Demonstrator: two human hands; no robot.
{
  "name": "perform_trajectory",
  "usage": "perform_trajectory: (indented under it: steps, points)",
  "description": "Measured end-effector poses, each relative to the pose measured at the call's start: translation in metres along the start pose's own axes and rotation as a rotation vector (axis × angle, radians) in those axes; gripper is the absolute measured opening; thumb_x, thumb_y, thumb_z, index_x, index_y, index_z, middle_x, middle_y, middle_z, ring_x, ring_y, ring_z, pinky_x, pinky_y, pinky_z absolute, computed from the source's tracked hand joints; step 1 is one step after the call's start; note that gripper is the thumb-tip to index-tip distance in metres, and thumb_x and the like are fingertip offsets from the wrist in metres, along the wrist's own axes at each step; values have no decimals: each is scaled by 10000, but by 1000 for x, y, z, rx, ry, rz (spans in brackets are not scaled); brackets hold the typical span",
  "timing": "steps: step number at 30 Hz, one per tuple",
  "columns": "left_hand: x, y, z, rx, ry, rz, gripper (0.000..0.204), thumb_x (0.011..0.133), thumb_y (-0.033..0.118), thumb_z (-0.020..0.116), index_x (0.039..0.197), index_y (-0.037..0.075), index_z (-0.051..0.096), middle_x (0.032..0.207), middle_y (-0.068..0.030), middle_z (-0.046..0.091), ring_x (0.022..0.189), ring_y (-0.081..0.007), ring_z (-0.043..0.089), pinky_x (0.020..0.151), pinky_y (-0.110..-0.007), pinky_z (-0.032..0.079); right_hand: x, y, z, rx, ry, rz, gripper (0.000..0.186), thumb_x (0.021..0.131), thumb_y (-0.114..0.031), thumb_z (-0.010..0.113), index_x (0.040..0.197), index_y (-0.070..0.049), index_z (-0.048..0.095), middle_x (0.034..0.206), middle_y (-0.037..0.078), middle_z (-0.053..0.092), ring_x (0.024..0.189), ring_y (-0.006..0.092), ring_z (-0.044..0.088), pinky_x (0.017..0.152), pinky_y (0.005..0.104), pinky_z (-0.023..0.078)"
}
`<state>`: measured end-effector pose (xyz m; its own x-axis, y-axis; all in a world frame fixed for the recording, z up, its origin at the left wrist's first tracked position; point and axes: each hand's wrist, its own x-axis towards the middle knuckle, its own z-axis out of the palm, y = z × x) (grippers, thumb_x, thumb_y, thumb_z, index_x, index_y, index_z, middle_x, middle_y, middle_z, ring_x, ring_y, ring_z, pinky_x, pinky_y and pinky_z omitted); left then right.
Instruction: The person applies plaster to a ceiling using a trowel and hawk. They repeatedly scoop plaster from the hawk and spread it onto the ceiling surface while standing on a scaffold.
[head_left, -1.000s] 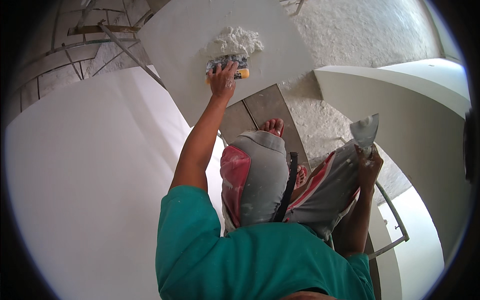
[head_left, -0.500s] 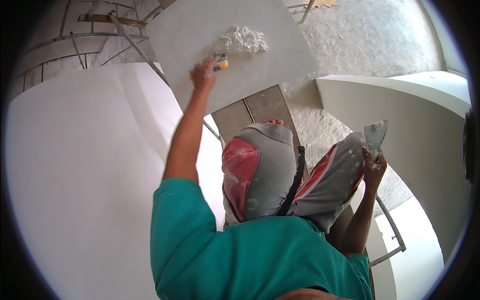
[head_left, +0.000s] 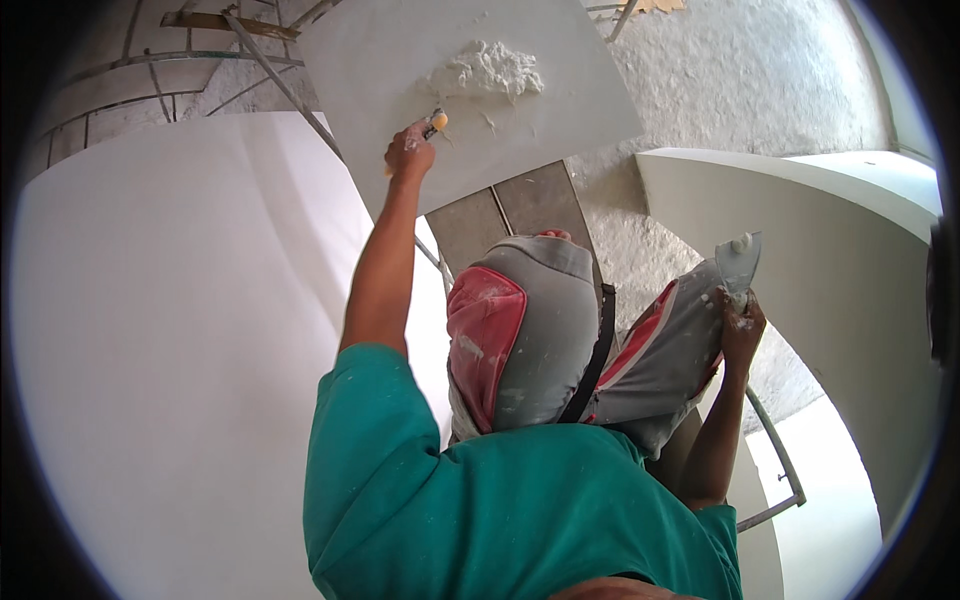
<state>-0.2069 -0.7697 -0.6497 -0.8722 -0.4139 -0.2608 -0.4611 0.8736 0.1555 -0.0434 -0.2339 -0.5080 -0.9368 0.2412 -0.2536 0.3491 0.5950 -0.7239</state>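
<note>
My left hand (head_left: pixel 410 150), arm stretched forward, is closed round a yellow-ended plastering tool (head_left: pixel 437 122). Its blade is mostly hidden, so I cannot tell its exact kind. The tool is over a large grey board (head_left: pixel 560 120), just on the near side of a heap of wet white plaster (head_left: pixel 490 70). Out to the right, my right hand (head_left: pixel 742 322) grips a putty knife (head_left: pixel 738 262) with its wide blade pointing up. A dab of plaster sticks to that blade. The right hand is beside my right knee, and plaster smears mark its fingers.
Brown planks (head_left: pixel 540 205) lie under my legs. Metal scaffold tubing (head_left: pixel 775 440) shows at the lower right, with more bars (head_left: pixel 270 85) at the upper left. A smooth white surface (head_left: pixel 170 320) fills the left, and a curved pale wall (head_left: pixel 800 230) stands at the right.
My left hand has turned the tool and shifted it slightly on the near side of the heap. The putty knife in my right hand has moved a little to the left.
</note>
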Motion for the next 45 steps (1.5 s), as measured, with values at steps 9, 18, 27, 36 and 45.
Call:
perform_trajectory:
  steps: [9, 18, 27, 36, 45]
  points:
    - [-51, 73, 21, -15, -216, 243, 368, 761, 123, 518, 1068, 261, 667, 1008, -145, 662, 983, -327, 620, 878, -429, 474, 5, -14, 11, -22, 10, -26, 195, 811, -123, 689, 919, 25, 623, 797, 96, 655, 703, 160, 584, 684, 300, 466]
    - [23, 6, 9, -7, 184, 484, 449, 760, 25, 499, 1150, 207, 624, 1227, 17, 595, 1069, -274, 575, 908, -501, 424, 3, -1, 7, 24, -13, 46, 203, 806, -40, 648, 1004, 8, 641, 855, 95, 681, 783, 157, 627, 723, 287, 474]
    - [7, 8, -28, 207, -224, 398, 430, 764, 84, 514, 1115, 294, 645, 1029, -89, 669, 955, -294, 631, 846, -405, 495, 2, -5, 4, -32, 0, 17, 206, 810, -35, 636, 1011, 6, 645, 859, 98, 680, 788, 158, 627, 726, 293, 471]
    - [-56, -7, 94, 14, 215, 446, 535, 777, 11, 508, 1304, 96, 486, 1348, -105, 488, 1235, -453, 388, 1042, -543, 280, 0, 13, 4, 18, -4, 75, 205, 809, -41, 636, 1009, 2, 647, 846, 95, 683, 772, 162, 630, 716, 297, 476]
    - [-5, -43, -5, -103, 108, 21, 326, 802, 107, 492, 1094, 140, 635, 982, -164, 661, 919, -366, 625, 811, -466, 484, 7, -2, 6, -12, -28, 61, 229, 803, -59, 666, 1020, 11, 640, 851, 92, 683, 795, 164, 634, 728, 295, 479]
